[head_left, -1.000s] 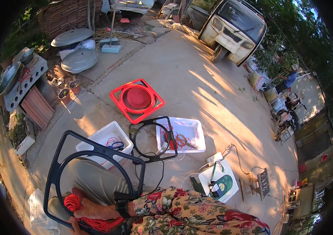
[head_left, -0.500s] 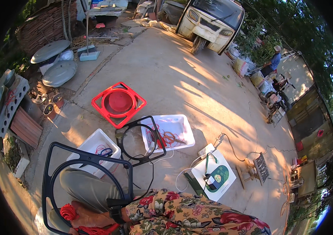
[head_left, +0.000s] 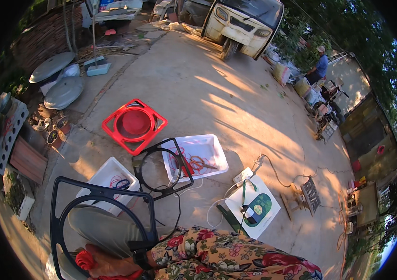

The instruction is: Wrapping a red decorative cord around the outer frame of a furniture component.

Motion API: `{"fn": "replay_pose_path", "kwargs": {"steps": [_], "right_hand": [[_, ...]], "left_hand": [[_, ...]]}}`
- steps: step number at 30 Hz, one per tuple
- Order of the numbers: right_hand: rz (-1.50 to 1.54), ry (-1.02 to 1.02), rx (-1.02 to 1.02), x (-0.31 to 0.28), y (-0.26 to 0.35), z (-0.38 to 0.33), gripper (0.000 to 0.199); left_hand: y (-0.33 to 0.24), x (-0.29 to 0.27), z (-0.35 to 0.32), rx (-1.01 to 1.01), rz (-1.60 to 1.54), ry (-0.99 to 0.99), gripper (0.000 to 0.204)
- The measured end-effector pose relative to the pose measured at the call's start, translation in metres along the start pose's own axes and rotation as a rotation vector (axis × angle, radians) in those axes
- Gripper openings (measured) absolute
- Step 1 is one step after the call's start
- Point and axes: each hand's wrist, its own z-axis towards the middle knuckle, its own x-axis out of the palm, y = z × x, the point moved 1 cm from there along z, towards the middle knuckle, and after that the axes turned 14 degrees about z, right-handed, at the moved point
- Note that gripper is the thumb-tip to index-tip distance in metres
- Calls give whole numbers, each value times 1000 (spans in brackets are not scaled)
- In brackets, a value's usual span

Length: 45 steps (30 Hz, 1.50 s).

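Near the lower left edge, my right hand (head_left: 109, 266) is closed around a bundle of red cord (head_left: 85, 259). A dark watch sits on its wrist, below a floral sleeve (head_left: 198, 252). Around and above this hand stands a large black square frame with a round opening (head_left: 102, 192), its lower part crossing my grey-trousered leg (head_left: 100, 226). What supports the frame is hidden. My left hand does not show. Beyond lies a second black frame (head_left: 165, 191), partly over the rim of a white tray (head_left: 222, 158) holding orange-handled scissors (head_left: 201, 162) and red cord.
A nearer white tray (head_left: 107, 170) holds dark-handled scissors and cord. Further off lies a red square frame (head_left: 135, 127). To the right are a white box (head_left: 266, 200), a power strip (head_left: 243, 176) and a small wooden stool (head_left: 301, 198). A three-wheeled vehicle (head_left: 243, 28) and a person (head_left: 320, 65) are farther away.
The view has shifted slightly, so most things sit a little further left. My right hand and the red cord have dropped slightly lower in the picture, still gripped; the large black frame also sits lower.
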Motion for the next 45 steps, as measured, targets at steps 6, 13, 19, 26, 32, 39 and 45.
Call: {"fn": "replay_pose_path", "kwargs": {"steps": [6,13,19,26,32,39,45], "right_hand": [[33,11,0,-3,7,-4,24],[70,31,-9,-5,15,-9,23],[98,50,-1,-9,20,-13,23],[120,-37,-60,-13,7,-17,20],[219,108,-130,-20,16,-12,22],[-10,-212,-162,-27,3,-12,31],[177,82,-182,-7,33,-24,26]], "left_hand": [[-4,6,-8,15,3,32,28],[-24,23,-14,31,13,60,27],[-25,34,-13,37,9,65,27],[-24,41,-11,36,1,63,27],[-24,43,-12,46,-8,60,27],[-29,48,-16,71,-9,89,28],[-47,52,-30,99,-23,121,28]]}}
